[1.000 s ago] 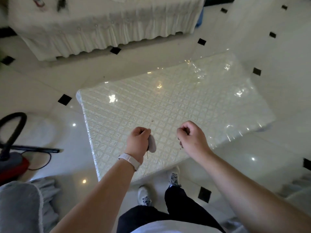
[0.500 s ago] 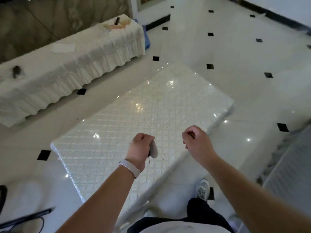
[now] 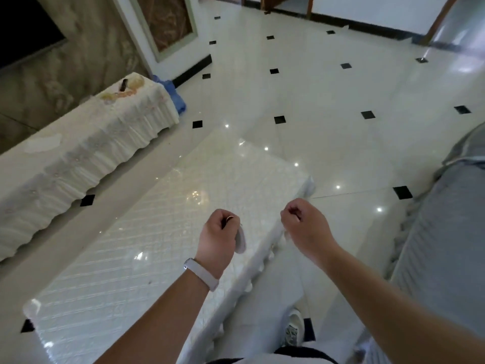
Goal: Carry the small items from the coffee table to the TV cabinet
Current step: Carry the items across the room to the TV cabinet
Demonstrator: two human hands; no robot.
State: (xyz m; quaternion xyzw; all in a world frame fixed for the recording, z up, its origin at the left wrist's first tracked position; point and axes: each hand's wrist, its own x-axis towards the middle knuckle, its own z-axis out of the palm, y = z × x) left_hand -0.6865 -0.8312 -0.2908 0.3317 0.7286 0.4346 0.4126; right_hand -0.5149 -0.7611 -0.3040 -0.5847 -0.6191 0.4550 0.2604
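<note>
My left hand (image 3: pixel 219 232) is closed over the coffee table (image 3: pixel 126 264), which is covered in shiny white quilted plastic. It grips a small pale grey oval item (image 3: pixel 240 241) that hangs below the fist, and a small ring-like piece shows at the fingers. My right hand (image 3: pixel 305 224) is a fist over the table's right edge, pinching something tiny and dark that I cannot make out. The TV cabinet (image 3: pixel 78 158), draped in a white frilled cloth, stands along the wall at left, with a dark item (image 3: pixel 123 84) and beads at its far end.
A dark TV screen (image 3: pixel 23 32) hangs above the cabinet. A blue object (image 3: pixel 177 97) sits on the floor past the cabinet's end. A grey sofa (image 3: pixel 446 245) fills the right side. White tiled floor with black diamonds lies between table and cabinet. My shoe (image 3: pixel 294 329) is by the table.
The view has swung right and up, so the cabinet has slid to the left and the far floor and the sofa have come into sight. Both hands stay closed on their items.
</note>
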